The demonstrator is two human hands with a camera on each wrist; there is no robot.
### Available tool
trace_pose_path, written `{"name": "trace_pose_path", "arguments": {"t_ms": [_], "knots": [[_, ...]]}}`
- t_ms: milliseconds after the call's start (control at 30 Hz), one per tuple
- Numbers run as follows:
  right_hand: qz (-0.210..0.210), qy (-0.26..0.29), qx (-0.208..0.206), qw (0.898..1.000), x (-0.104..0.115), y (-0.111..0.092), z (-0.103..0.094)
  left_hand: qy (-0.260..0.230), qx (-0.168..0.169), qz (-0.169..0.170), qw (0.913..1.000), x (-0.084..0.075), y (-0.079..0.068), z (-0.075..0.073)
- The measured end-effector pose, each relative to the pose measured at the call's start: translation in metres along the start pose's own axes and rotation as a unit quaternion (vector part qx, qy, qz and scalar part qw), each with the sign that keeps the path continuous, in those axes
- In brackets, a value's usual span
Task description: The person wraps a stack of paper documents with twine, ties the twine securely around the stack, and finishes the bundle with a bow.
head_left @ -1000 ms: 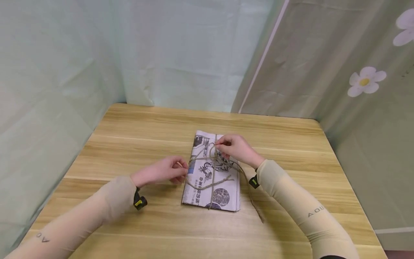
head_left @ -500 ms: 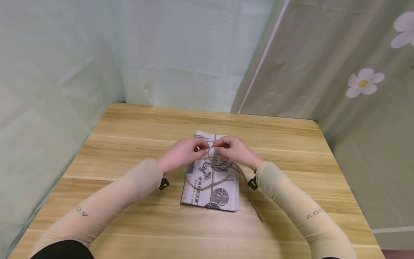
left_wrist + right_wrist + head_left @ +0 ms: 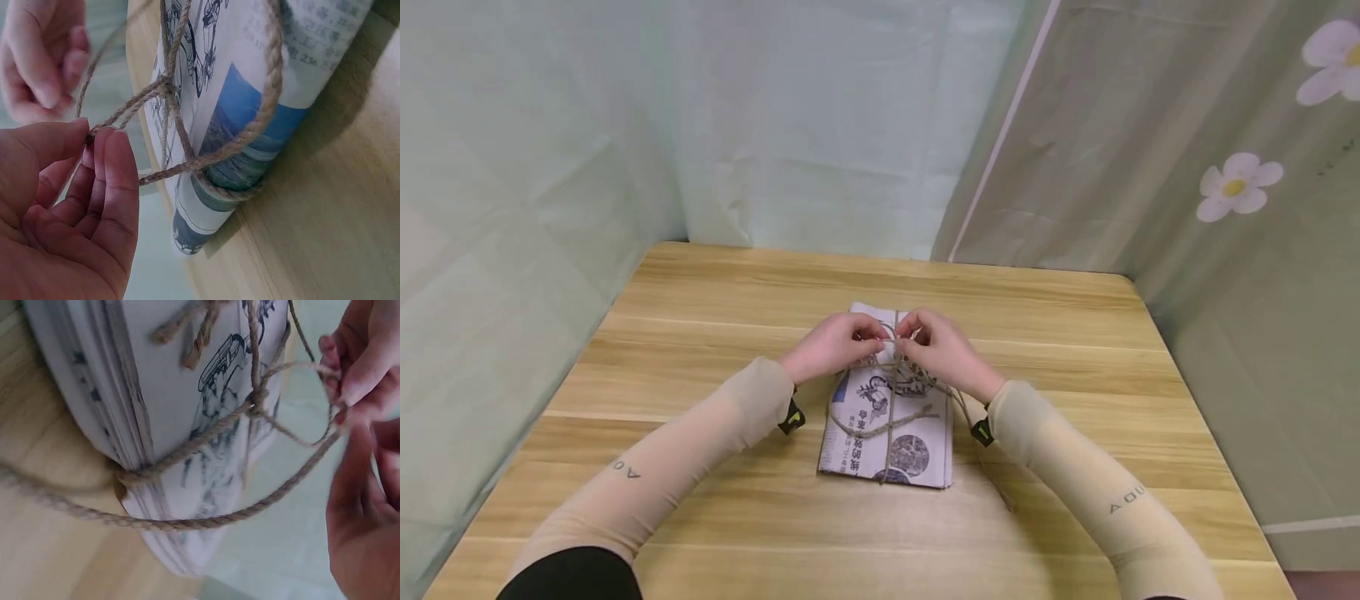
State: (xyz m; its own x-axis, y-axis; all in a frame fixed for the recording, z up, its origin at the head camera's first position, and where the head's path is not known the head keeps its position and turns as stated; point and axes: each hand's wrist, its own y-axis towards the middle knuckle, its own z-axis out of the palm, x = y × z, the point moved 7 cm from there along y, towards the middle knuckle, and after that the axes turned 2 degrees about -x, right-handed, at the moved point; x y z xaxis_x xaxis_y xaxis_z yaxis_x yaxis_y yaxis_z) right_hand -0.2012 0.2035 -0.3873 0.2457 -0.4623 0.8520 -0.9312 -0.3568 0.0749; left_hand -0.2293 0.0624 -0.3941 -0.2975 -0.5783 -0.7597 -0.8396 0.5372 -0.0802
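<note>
A stack of folded newspapers (image 3: 844, 454) lies on the table, bound lengthwise and crosswise with brown twine (image 3: 890, 450). The crossing knot (image 3: 256, 403) sits on top of the stack. Above it, my left hand (image 3: 833, 343) pinches a small loop of the twine between thumb and fingers. Close beside it, my right hand (image 3: 946, 348) pinches a long strand (image 3: 275, 494) that sweeps round from the stack's side. The fingertips of both hands nearly meet in the right wrist view. Another strand (image 3: 273, 69) curves loosely over the printed face by the left hand.
The stack rests on a wood-grain table (image 3: 715, 517). Pale curtains (image 3: 842, 125) hang behind and at the sides, with a flower print (image 3: 1234, 188) on the right. A loose twine tail trails onto the table right of the stack.
My left hand has moved right and up from the stack's left edge to the knot, where it now pinches the twine loop. The right hand stays near the knot.
</note>
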Motion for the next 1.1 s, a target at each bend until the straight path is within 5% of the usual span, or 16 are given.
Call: {"name": "trace_pose_path", "arguments": {"t_ms": [133, 267, 367, 600, 767, 1100], "knots": [[-0.091, -0.145, 0.036, 0.985, 0.021, -0.023, 0.018, -0.029, 0.009, -0.012, 0.9995, 0.005, -0.002, 0.002], [-0.181, -0.268, 0.140, 0.936, 0.031, -0.051, 0.062, -0.035, 0.008, -0.033, 0.9988, 0.009, -0.004, 0.000], [-0.205, -0.314, 0.151, 0.915, 0.028, -0.061, 0.080, -0.032, 0.006, -0.039, 0.9987, 0.009, -0.004, -0.002], [-0.199, -0.316, 0.127, 0.919, 0.032, -0.064, 0.065, -0.037, 0.009, -0.036, 0.9987, 0.010, -0.004, 0.001], [-0.182, -0.293, 0.069, 0.936, 0.039, -0.063, 0.017, -0.030, 0.009, -0.031, 0.9990, 0.012, -0.005, 0.003], [-0.093, -0.301, -0.066, 0.947, 0.015, -0.056, -0.084, -0.046, 0.018, -0.047, 0.9977, 0.017, -0.011, 0.005]]}}
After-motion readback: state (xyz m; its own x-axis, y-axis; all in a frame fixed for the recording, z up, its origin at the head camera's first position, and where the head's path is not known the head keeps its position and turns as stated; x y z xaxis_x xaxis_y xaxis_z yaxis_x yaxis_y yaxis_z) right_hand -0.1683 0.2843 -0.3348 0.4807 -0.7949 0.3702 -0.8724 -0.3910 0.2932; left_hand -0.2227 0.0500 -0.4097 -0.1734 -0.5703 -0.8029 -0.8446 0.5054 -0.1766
